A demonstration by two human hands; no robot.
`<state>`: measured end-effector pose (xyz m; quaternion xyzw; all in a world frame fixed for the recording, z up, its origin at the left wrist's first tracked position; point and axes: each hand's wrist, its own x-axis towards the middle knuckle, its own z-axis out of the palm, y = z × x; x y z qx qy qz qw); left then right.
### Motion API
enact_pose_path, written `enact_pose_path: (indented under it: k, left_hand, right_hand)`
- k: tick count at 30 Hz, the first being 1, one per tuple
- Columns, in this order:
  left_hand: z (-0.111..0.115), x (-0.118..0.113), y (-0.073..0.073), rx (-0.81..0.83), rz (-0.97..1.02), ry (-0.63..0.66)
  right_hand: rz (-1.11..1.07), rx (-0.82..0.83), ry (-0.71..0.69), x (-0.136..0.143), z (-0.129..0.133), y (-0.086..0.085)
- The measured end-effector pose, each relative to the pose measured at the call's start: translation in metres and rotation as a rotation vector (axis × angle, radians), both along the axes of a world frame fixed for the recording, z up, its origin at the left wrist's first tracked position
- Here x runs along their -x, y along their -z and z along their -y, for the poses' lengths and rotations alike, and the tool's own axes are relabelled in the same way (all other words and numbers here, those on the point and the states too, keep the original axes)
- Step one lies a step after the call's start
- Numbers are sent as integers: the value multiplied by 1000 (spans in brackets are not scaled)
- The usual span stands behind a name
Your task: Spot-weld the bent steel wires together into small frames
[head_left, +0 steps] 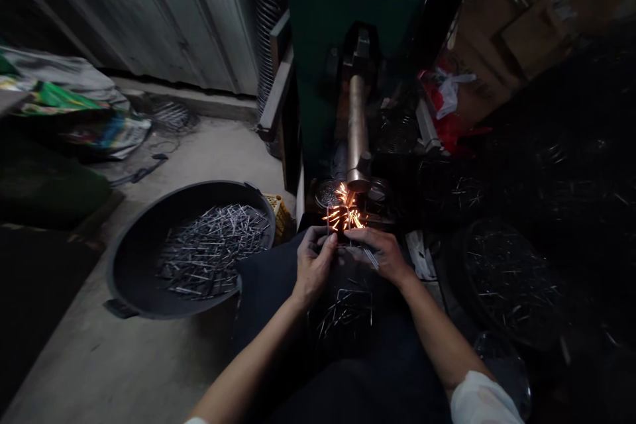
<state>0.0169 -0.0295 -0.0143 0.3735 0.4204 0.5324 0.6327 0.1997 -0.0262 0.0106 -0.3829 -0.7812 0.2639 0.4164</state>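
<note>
My left hand (314, 262) is closed on a thin bent metal wire frame (328, 217), which stands up between my hands under the welding machine's electrode arm (358, 126). Opposite it, my right hand (381, 253) pinches the same frame. A few short metal rods (370, 257) stick out from beneath its fingers. Orange sparks (344, 213) burst at the electrode tip, just beyond my fingertips. Below my hands, loose rods (342, 318) lie in my lap with a U-shaped wire piece (355, 293).
A wide black basin (134, 301) full of metal rods stands at left, beside a yellow crate (281, 215). The green machine body (318, 26) rises ahead. At right, a dark container (462, 278) holds more wire pieces. Cardboard boxes (536, 40) fill the back right.
</note>
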Motion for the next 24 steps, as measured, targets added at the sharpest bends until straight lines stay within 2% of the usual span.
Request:
enact_pose_path:
  k: [5,10,12,16,24]
  left_hand:
    - [-3,5,-4,-14,-86,23]
    - [-29,1,-11,0,-81,-4]
    - [-44,-2,-12,-16,-73,-16]
    - [-66,-7,-10,-49,-79,-58]
    - [-76,-11,-14,-77,-69,-83]
  right_hand:
    - [4,78,15,2,0,-1]
    - [-33,64,261,3,-15,5]
    - [-55,60,311,2,-24,7]
    - [-114,104,327,2,-38,8]
    - [-175,178,364,6,-49,6]
